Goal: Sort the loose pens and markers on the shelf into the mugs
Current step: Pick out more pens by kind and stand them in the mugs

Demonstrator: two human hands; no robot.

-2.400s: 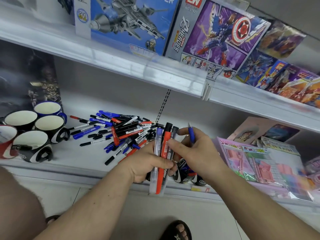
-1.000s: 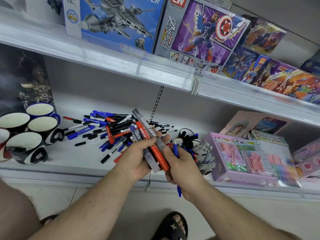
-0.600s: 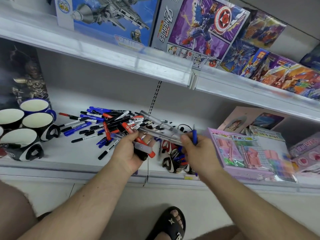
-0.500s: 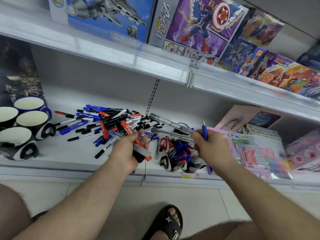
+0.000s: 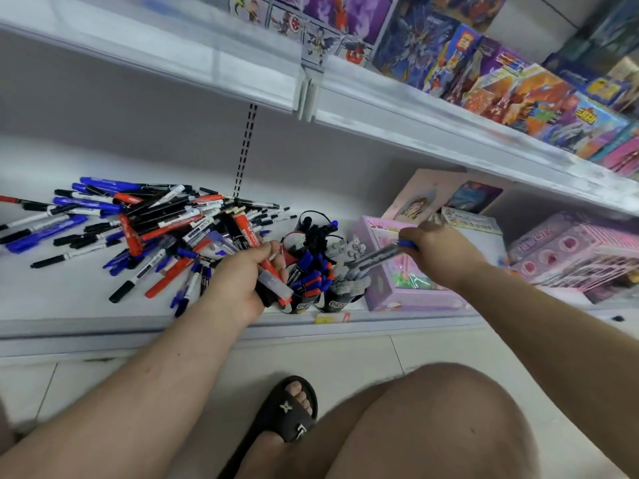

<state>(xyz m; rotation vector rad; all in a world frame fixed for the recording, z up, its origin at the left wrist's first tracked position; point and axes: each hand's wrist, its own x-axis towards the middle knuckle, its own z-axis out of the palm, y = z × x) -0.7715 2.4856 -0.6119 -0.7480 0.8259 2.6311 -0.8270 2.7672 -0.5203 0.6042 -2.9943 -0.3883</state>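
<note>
Here the left hand (image 5: 242, 281) is curled around a small bundle of markers (image 5: 266, 267), red and clear-capped ones, whose ends come out above and below the fingers (image 5: 264, 252). The right hand (image 5: 439, 250) pinches a grey marker (image 5: 377, 257) and, it seems, a blue pen (image 5: 406, 243) together; the grey one's free end points away from the fingertips, down toward the grey-filled mug (image 5: 340, 300). Just beside the left knuckles stands the mug with blue and red pens (image 5: 304, 302), and behind it another mug (image 5: 311, 233) with dark ones. The loose pile (image 5: 145, 229) lies on the shelf (image 5: 69, 305) beyond the left fingers, well apart from the right hand.

I judge these pens to be light, stiff and smooth plastic, so they slip easily when many are held at once. It is best to take them near the middle of the barrel, not by the cap, which could pull off. The full mugs may tip when another marker is pushed in.
</note>
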